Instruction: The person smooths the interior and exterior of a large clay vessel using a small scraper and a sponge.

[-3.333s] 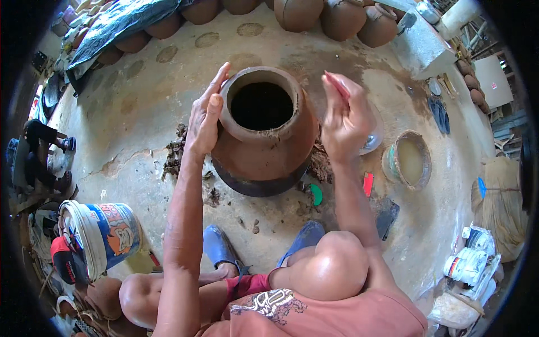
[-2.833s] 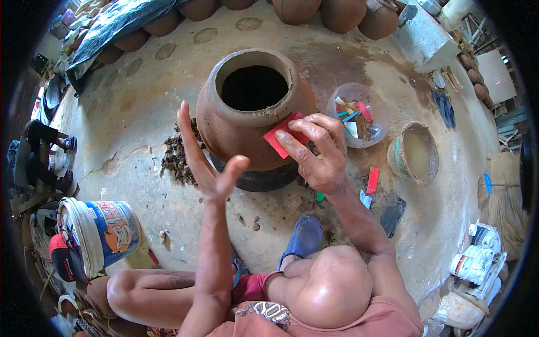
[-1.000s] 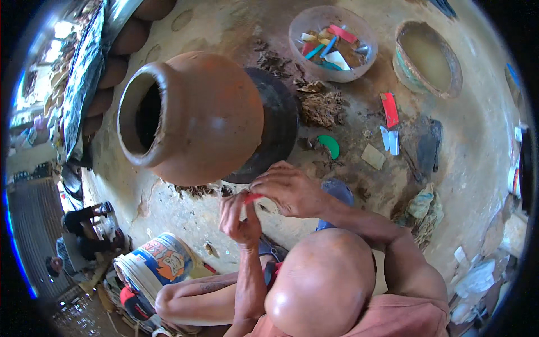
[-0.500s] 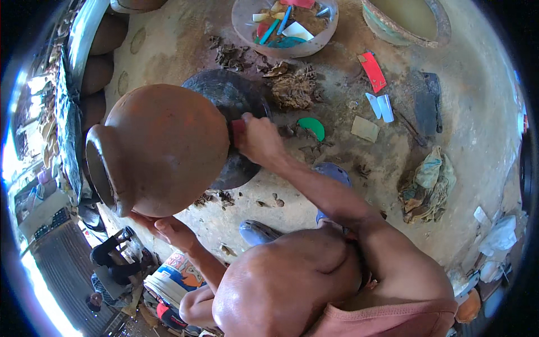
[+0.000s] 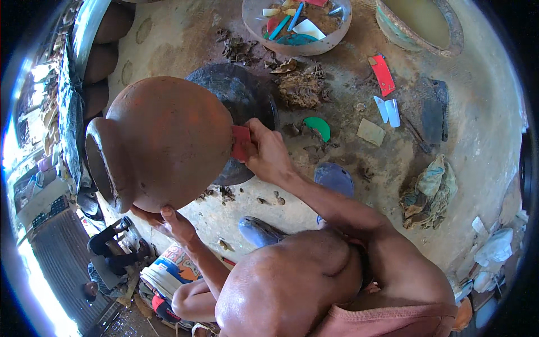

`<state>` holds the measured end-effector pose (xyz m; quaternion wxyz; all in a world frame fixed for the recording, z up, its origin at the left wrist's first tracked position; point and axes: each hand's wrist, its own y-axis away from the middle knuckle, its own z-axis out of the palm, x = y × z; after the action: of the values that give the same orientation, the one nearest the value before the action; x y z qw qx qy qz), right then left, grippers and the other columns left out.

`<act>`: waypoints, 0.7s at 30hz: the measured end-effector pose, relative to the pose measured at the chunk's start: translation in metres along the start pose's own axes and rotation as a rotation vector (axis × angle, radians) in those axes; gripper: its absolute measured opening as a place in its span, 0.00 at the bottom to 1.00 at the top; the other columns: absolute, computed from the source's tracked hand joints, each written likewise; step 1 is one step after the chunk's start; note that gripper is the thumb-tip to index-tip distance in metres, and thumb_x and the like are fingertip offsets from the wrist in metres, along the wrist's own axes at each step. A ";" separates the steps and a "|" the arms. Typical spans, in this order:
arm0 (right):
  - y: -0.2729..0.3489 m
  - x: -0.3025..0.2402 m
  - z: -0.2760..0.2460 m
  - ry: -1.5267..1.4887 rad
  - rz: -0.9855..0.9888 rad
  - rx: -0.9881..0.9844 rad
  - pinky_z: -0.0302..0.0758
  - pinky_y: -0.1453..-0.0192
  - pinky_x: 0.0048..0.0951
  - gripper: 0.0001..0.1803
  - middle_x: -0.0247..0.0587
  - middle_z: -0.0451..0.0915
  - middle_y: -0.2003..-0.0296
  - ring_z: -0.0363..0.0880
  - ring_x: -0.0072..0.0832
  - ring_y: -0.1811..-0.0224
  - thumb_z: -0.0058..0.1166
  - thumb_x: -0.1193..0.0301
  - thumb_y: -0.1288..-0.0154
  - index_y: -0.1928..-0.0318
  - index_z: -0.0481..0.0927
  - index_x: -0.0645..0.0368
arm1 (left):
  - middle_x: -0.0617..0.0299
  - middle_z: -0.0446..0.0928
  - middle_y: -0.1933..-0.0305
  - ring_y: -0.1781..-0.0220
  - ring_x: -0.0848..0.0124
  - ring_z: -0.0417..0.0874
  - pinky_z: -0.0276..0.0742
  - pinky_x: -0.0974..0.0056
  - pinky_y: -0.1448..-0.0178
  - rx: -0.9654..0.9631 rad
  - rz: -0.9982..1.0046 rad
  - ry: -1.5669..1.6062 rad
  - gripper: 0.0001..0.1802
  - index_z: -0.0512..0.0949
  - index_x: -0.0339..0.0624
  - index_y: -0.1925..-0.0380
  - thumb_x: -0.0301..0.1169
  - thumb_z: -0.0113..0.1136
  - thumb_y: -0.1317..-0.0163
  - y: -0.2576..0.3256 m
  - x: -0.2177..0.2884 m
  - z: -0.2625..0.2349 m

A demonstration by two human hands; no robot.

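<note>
Left of centre in the frame, the clay pot [image 5: 171,140] is tilted onto its side, mouth facing left and rounded bottom facing right, partly overlapping a black round base [image 5: 255,92]. Its rim is seen nearly edge-on, so little of the inside shows. The left hand [image 5: 171,221] is beneath the pot's shoulder, thumb up against the clay; its fingers are partly hidden, so how far that grip closes cannot be told. The right hand [image 5: 266,150] has its grip closed, thumb and fingers pinching a flat red scraper [image 5: 241,143] whose edge meets the pot's bottom.

At top centre, a translucent plastic bowl [image 5: 297,49] holds blue, teal, white, yellowish and red pieces with brown residue. Near it at upper right, a wide basin [image 5: 452,36] with a crusted rim contains cloudy, yellowish water. A blue-and-white bucket [image 5: 173,268] sits at lower left, its contents out of sight.

Right of the working hand, concrete floor [image 5: 348,106] shows between a green half-disc [image 5: 318,128], a tan square [image 5: 371,132] and a red strip [image 5: 383,74]. Farther right, a crumpled cloth [image 5: 431,191] lies below a dark flat slab [image 5: 432,118].
</note>
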<state>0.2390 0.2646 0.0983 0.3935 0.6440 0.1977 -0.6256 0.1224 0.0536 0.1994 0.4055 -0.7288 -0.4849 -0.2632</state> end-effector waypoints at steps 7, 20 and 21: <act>0.031 -0.070 -0.023 -0.033 -0.081 -0.058 0.83 0.65 0.37 0.10 0.47 0.89 0.67 0.91 0.29 0.66 0.55 0.83 0.28 0.48 0.76 0.66 | 0.46 0.50 0.13 0.16 0.50 0.58 0.53 0.43 0.15 -0.016 -0.019 0.055 0.76 0.39 0.42 0.13 0.78 0.66 0.45 0.001 -0.001 0.010; 0.057 -0.057 0.008 -0.137 -0.365 -0.721 0.79 0.63 0.52 0.17 0.60 0.85 0.69 0.88 0.56 0.65 0.62 0.71 0.27 0.42 0.78 0.60 | 0.53 0.87 0.57 0.63 0.75 0.82 0.78 0.70 0.58 -0.086 -0.175 0.076 0.20 0.80 0.26 0.38 0.30 0.64 0.22 0.101 0.020 -0.013; 0.057 -0.050 0.002 -0.037 -0.313 -0.725 0.80 0.62 0.52 0.16 0.60 0.86 0.68 0.89 0.55 0.64 0.62 0.70 0.28 0.43 0.78 0.60 | 0.53 0.87 0.59 0.64 0.75 0.82 0.77 0.70 0.60 -0.115 -0.218 0.063 0.20 0.80 0.26 0.38 0.30 0.63 0.22 0.100 0.018 -0.013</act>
<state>0.2734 0.2403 0.1610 0.4989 0.4140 0.4946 -0.5789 0.2210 0.0314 0.1865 0.3471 -0.6853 -0.5323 -0.3557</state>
